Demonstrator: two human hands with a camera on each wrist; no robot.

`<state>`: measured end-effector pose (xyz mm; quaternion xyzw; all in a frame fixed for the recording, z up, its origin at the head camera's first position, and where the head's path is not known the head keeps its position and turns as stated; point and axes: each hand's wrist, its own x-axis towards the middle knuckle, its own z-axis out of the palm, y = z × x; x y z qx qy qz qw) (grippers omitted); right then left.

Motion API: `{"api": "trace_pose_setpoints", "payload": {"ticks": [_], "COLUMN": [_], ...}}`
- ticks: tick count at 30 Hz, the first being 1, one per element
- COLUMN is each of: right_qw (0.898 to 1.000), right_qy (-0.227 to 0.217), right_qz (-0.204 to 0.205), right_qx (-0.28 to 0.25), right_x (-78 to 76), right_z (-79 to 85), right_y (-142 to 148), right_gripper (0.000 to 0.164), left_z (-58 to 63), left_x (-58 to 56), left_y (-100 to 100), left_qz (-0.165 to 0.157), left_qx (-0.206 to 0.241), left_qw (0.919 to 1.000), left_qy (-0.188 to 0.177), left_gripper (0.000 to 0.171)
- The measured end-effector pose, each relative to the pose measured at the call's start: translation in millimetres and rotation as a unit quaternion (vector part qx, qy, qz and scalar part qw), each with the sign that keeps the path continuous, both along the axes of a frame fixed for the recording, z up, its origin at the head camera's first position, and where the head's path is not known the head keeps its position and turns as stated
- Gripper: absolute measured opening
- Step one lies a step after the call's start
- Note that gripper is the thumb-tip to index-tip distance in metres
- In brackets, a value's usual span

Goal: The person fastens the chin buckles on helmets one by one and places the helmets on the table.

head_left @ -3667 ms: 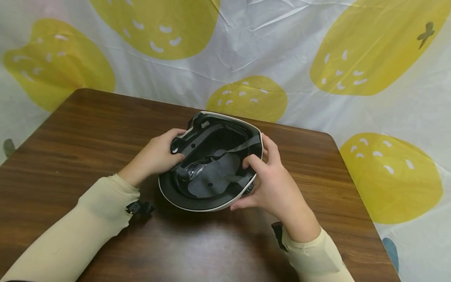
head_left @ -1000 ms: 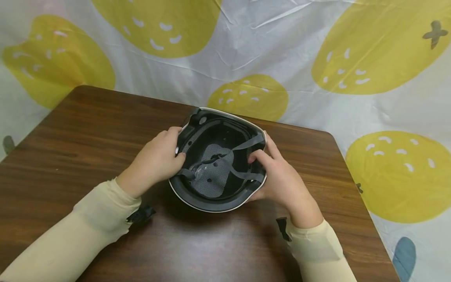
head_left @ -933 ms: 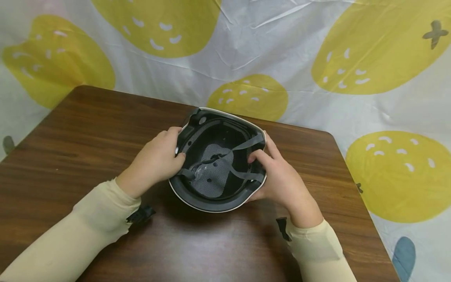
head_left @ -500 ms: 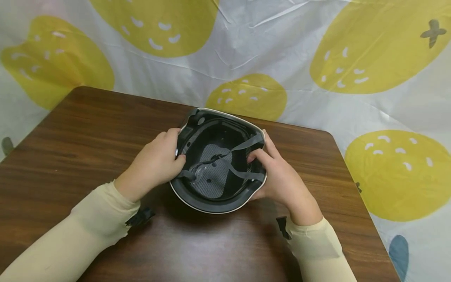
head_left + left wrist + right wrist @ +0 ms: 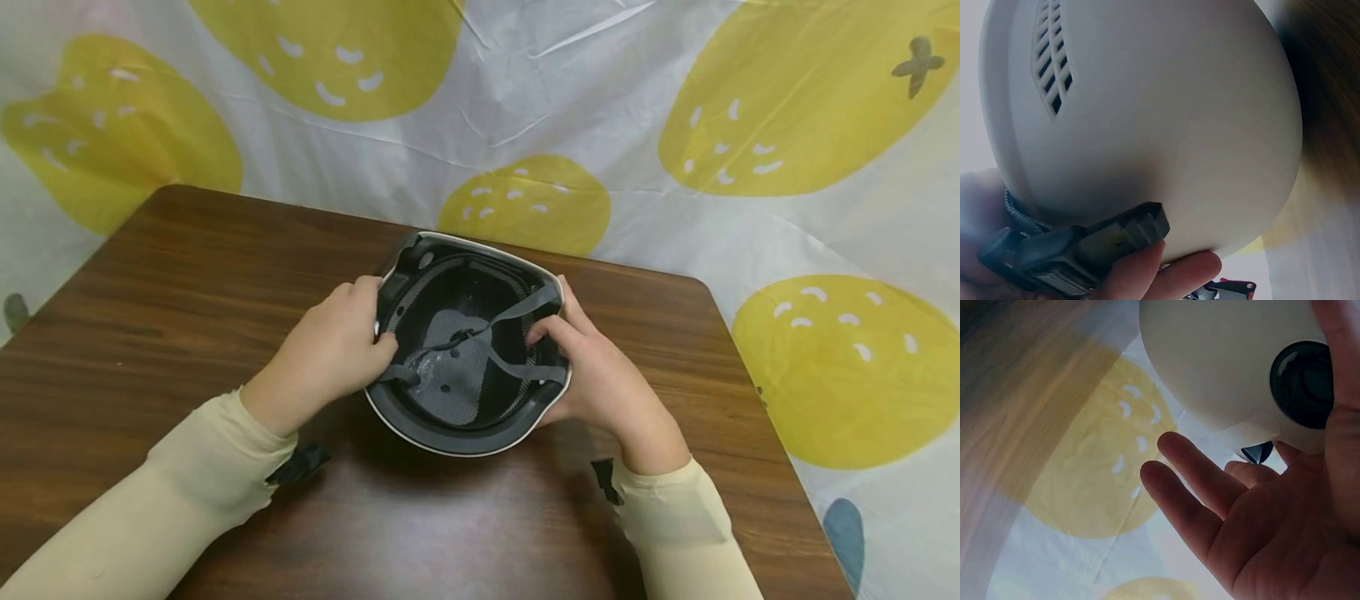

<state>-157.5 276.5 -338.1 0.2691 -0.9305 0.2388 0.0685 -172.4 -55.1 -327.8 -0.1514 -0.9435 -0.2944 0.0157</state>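
So, helmet is between my hands over the middle of the table, tilted with its hollow facing me. Can't tell if its underside touches wood.

Handling guess: light for its bulk, stiff shell, padded liner that gives a little. Outside looks smooth and pale, so probably slick under fingertips alone. Not fragile, I'd say. Webbing strap is the floppy bit: crosses the hollow to a small dark buckle, would swing and snag. Don't lift by it.

Best hold: dark rim, both sides, thumb in, fingers out. Keep pressure off the vent slots, the black clip on the left side and the round black fitting on the right; those look like the weak spots.

Grip: left hand has the left edge pinched, thumb inside, fingers outside next to the clip. Right hand has the right edge, one digit hooked in, others behind; the right wrist view shows two fingers off the shell, so that side's probably the looser one.

Further out: pale sleeves, brown wood-grain table, white sheet with yellow fruit shapes behind.
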Motion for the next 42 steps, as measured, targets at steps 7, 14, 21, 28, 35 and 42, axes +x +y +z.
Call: {"api": "trace_pose_setpoints", "payload": {"ticks": [7,14,21,28,35,42], "right_qw": [1.0,0.994,0.992,0.992,0.99,0.986], "right_qy": [-0.011,-0.108,-0.041,0.047,0.113,0.162], "right_qz": [0.02,0.022,0.028,0.07,0.073,0.029], "right_qx": [-0.002,-0.015,-0.118,-0.096,-0.033,0.023], "right_x": [-3.1,5.3,31.9,47.3,53.1,58.6], "right_z": [0.8,16.1,40.6,23.7,12.0,7.6], "right_y": [2.7,14.2,0.7,-76.2,-132.1,-157.1], "right_gripper": [0.088,0.1,0.073,0.045,0.044,0.044], "left_z": [1.3,1.7,3.8,6.4,8.3,15.0], "left_x": [2.1,4.2,3.0,0.1,1.0,1.9], "left_y": [0.3,1.6,3.7,3.9,4.7,4.3], "left_qz": [0.001,0.011,0.014,0.012,-0.005,-0.021], "left_qx": [-0.001,0.003,0.007,0.012,0.037,0.057], "left_qw": [1.0,0.9999,0.9998,0.9993,0.998,0.994], "left_qy": [0.001,-0.004,-0.01,-0.034,-0.052,-0.092], "left_gripper": [0.06,0.062,0.058,0.057,0.054,0.062]}}
